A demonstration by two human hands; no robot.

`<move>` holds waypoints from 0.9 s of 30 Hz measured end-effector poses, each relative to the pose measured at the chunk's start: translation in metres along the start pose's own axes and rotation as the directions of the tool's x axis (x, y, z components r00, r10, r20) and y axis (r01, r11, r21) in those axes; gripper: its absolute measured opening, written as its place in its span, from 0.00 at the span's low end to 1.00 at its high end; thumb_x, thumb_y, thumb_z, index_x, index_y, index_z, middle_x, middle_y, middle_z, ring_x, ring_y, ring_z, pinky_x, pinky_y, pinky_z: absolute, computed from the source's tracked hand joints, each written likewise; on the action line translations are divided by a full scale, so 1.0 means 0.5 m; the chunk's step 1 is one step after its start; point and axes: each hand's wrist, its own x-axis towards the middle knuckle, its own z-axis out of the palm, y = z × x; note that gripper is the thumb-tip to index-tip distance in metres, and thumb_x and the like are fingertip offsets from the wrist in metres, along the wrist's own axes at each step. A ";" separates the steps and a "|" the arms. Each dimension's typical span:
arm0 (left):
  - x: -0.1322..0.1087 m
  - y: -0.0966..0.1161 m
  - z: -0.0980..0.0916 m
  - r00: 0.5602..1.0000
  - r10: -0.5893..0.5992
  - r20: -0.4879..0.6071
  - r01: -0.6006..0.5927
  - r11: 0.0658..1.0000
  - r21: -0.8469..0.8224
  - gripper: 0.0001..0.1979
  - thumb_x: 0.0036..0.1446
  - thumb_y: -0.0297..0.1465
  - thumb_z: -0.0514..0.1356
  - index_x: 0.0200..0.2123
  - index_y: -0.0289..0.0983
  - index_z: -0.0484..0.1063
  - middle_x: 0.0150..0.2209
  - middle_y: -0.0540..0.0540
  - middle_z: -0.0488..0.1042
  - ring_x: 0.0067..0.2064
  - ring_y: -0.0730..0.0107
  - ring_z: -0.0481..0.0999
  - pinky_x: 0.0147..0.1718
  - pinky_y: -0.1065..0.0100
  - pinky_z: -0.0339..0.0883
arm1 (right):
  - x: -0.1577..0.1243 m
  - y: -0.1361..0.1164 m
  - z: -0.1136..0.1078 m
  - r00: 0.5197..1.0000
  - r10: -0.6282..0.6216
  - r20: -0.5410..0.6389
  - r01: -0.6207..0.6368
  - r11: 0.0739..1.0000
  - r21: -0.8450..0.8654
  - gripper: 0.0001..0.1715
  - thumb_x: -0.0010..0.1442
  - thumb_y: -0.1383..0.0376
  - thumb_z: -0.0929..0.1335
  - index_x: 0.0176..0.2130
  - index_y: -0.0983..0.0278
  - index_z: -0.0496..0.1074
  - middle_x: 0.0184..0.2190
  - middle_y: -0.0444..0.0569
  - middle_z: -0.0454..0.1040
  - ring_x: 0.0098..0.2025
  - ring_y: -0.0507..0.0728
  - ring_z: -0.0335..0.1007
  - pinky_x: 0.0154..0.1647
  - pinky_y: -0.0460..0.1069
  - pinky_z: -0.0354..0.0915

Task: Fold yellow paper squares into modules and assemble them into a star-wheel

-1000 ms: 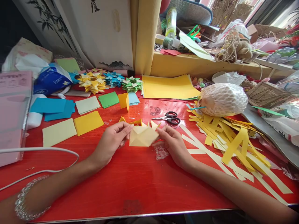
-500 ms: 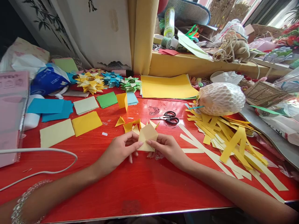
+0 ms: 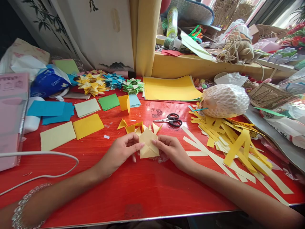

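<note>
Clamped with left-hand grip (image 3: 126, 147) at 9 o'clock and right-hand grip (image 3: 171, 148) at 3 o'clock onto cream, house-shaped folded paper piece (image 3: 149, 144). Located over glossy red bench (image 3: 114, 197), with black-handled metal scissors (image 3: 170, 120) at 1 o'clock.

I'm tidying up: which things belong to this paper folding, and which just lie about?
Likely in the job:
folded cream paper piece, between left hand and right hand
small folded yellow paper pieces
flat cream paper rectangle

Seemingly just lying about:
blue plastic packet
white looped cable
rounded object in white netting
</note>
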 end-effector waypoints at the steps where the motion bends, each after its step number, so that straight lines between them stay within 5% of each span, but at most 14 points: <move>1: 0.000 0.000 0.001 1.000 0.009 -0.018 -0.010 1.000 -0.012 0.07 0.54 0.33 0.58 0.29 0.37 0.64 0.23 0.56 0.68 0.21 0.80 0.68 0.21 0.77 0.64 | 0.000 0.000 -0.001 1.000 -0.007 0.006 0.007 1.000 -0.016 0.19 0.56 0.55 0.65 0.23 0.66 0.63 0.17 0.39 0.60 0.18 0.45 0.56 0.17 0.41 0.54; 16: 0.003 -0.002 -0.005 0.991 0.085 -0.104 -0.087 0.996 -0.016 0.11 0.52 0.32 0.60 0.40 0.43 0.73 0.30 0.53 0.76 0.33 0.75 0.73 0.32 0.77 0.67 | 0.008 0.004 0.002 0.997 -0.021 -0.077 0.035 0.982 0.185 0.12 0.52 0.61 0.68 0.38 0.62 0.73 0.30 0.45 0.73 0.32 0.51 0.68 0.32 0.45 0.65; 27: -0.001 -0.005 -0.014 0.995 0.066 -0.072 -0.064 0.997 0.032 0.09 0.53 0.32 0.60 0.38 0.44 0.76 0.40 0.54 0.78 0.43 0.69 0.74 0.41 0.75 0.66 | 0.010 0.008 -0.006 0.992 -0.095 -0.085 0.106 0.984 0.141 0.08 0.55 0.65 0.66 0.34 0.62 0.74 0.35 0.45 0.73 0.35 0.50 0.67 0.37 0.45 0.63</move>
